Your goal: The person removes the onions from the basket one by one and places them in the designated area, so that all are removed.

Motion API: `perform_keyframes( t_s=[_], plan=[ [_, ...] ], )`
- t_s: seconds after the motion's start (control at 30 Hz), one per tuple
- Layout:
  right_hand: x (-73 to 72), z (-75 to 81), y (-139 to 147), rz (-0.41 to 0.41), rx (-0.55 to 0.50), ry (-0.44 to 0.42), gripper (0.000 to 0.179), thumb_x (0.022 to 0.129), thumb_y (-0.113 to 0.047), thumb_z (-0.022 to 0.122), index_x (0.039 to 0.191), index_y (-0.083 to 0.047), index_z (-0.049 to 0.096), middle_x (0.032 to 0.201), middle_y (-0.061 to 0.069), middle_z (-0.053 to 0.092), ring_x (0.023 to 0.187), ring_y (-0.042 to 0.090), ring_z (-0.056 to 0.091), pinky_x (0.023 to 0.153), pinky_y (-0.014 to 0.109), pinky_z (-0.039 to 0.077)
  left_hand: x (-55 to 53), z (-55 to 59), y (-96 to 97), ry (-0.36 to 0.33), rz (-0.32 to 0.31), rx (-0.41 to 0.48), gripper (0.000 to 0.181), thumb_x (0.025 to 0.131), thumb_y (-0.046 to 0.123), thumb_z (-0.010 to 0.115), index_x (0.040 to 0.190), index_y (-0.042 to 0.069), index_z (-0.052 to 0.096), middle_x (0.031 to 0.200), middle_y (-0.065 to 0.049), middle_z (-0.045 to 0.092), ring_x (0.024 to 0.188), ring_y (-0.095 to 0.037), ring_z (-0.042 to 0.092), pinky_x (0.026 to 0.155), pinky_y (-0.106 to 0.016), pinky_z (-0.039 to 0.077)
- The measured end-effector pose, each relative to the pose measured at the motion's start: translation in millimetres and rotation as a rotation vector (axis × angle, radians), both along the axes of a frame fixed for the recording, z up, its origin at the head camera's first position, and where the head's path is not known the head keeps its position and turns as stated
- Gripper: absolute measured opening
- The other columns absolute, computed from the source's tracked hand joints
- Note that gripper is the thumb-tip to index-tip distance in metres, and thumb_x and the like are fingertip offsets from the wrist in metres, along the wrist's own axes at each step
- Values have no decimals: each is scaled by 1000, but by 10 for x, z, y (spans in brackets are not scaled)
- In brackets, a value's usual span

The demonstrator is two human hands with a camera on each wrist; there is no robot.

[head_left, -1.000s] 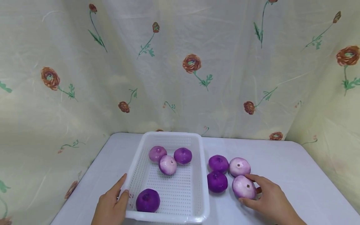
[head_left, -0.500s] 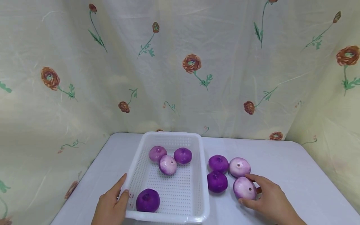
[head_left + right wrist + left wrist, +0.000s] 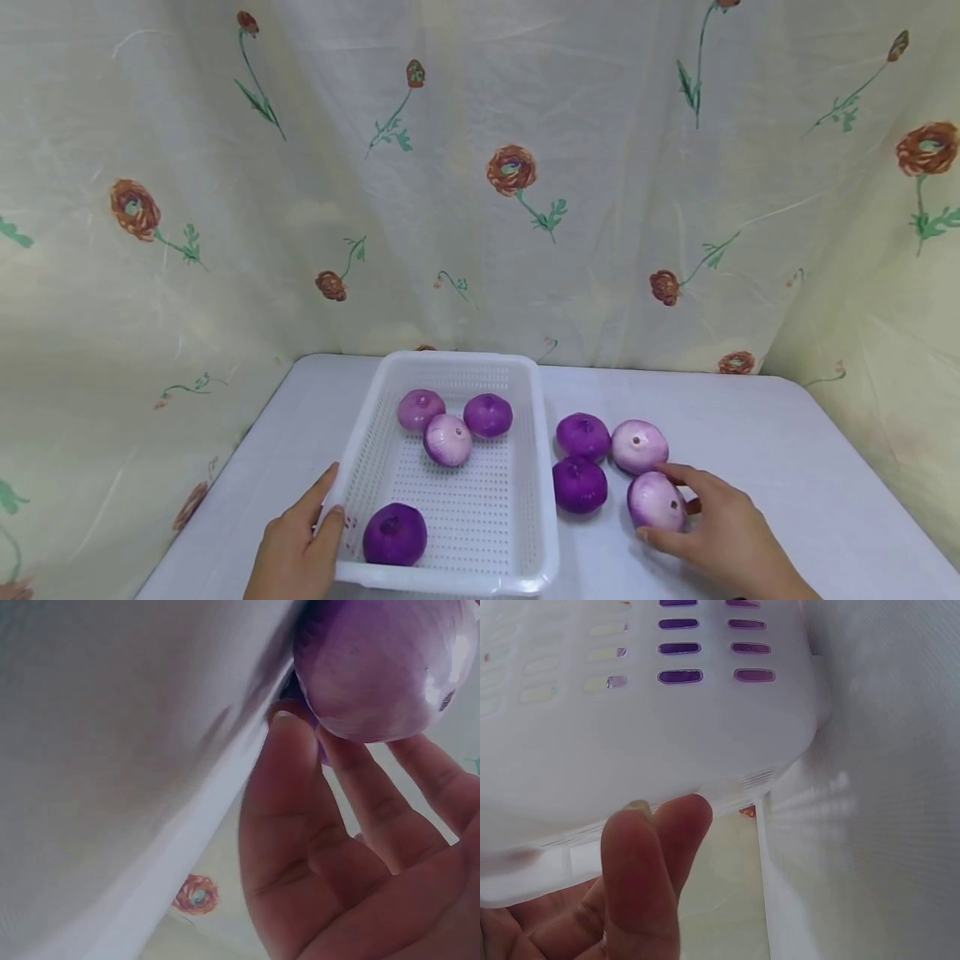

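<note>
My left hand grips the left side of a white perforated plastic basket, thumb on its rim. In the left wrist view, two fingertips touch the basket's edge. On the right, the thumb and fingers of my right hand curl round a pale purple-and-white onion. Seen from the right wrist, that onion lies against the fingertips, its small dark root spot facing the palm side. Inside the basket a dark purple onion sits at the front left, and three more cluster toward the back.
Two dark purple onions stand just beside the basket's right wall. Another pale onion is right behind the held one. A white-covered table carries everything, with a flowered curtain behind it and at both sides.
The pale onion in my right hand has shifted slightly right and turned, its root spot now nearer the palm. The left hand and basket stay in place.
</note>
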State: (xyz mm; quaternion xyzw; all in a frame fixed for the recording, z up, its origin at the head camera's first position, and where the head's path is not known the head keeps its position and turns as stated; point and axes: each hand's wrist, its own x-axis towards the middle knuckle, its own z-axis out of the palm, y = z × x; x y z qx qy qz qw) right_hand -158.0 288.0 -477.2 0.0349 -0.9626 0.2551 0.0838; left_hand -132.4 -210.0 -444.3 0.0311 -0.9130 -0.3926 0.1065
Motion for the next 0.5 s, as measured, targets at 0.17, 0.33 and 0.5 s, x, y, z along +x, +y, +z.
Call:
perform_keyframes(
  t_s=[0.17, 0.33, 0.5],
  plan=[
    [-4, 30, 18, -10, -7, -43, 101, 64, -76, 88, 142, -17, 64, 127, 6, 70, 95, 16, 65, 77, 39, 53, 1, -3, 3, -2, -2, 6, 54, 105, 17, 56, 159, 10, 49, 138, -22, 65, 122, -36, 65, 99, -60, 52],
    [11, 65, 38, -6, -9, -59, 102, 65, -74, 89, 143, -15, 63, 132, 9, 68, 97, 18, 67, 77, 40, 54, -2, -17, -5, 2, 0, 5, 54, 105, 17, 56, 159, 11, 49, 137, -22, 66, 121, -36, 65, 98, -59, 53],
    [13, 69, 53, 1, -27, -63, 97, 66, -67, 92, 142, -15, 63, 131, 5, 69, 93, 15, 67, 74, 35, 54, -2, -20, -7, 5, 0, 5, 54, 105, 18, 57, 158, 11, 49, 136, -22, 67, 120, -35, 66, 97, -59, 53]
  ],
)
